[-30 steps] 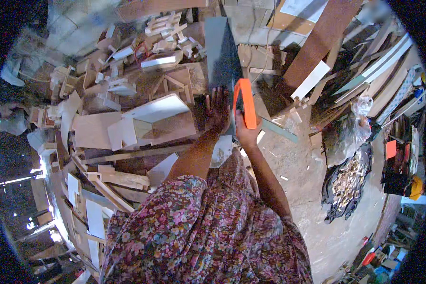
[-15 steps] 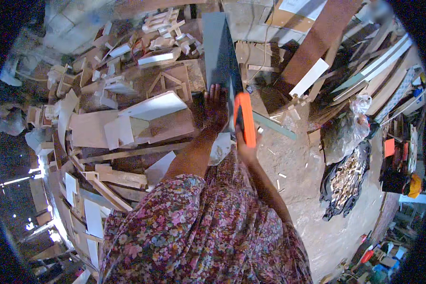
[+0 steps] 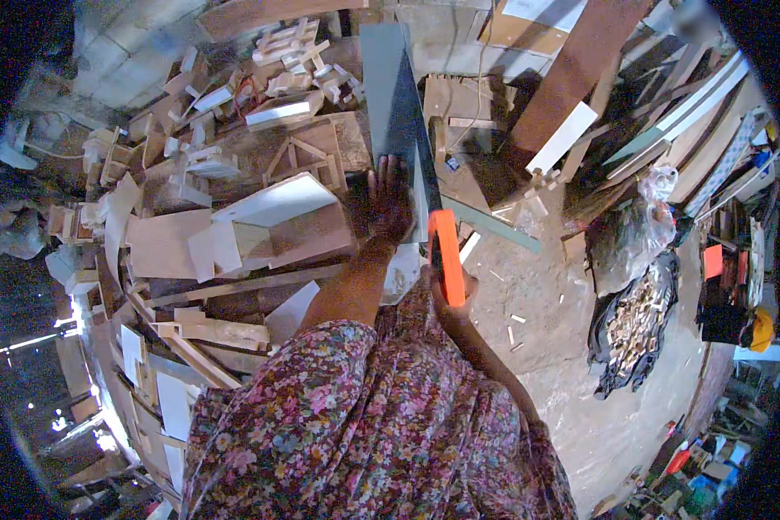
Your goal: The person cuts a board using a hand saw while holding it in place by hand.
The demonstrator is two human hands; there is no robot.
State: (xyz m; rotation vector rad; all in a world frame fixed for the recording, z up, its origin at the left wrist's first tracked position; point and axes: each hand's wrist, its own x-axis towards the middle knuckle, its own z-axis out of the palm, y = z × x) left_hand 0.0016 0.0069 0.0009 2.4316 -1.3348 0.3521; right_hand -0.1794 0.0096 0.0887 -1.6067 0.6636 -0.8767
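The person's right hand [image 3: 458, 288] is wrapped around the orange handle [image 3: 447, 257] of a saw, fingers closed on the grip. The saw's dark blade [image 3: 423, 156] points away from the person, its long axis running near to far and leaning slightly left toward its far end. It lies along the right side of a long grey board [image 3: 381, 82], whose own length runs nearly the same way. The left hand [image 3: 390, 201] rests on the near part of that board, palm down and clasping nothing, its fingers pointing far. Just right of the saw, a narrow green strip [image 3: 498, 227] slants toward the near right. Farther left lies a pale-topped wooden piece [image 3: 277, 201]; well to the right, a dark sheet [image 3: 596, 347] holds small wood offcuts [image 3: 634, 325] on the floor [image 3: 563, 425].
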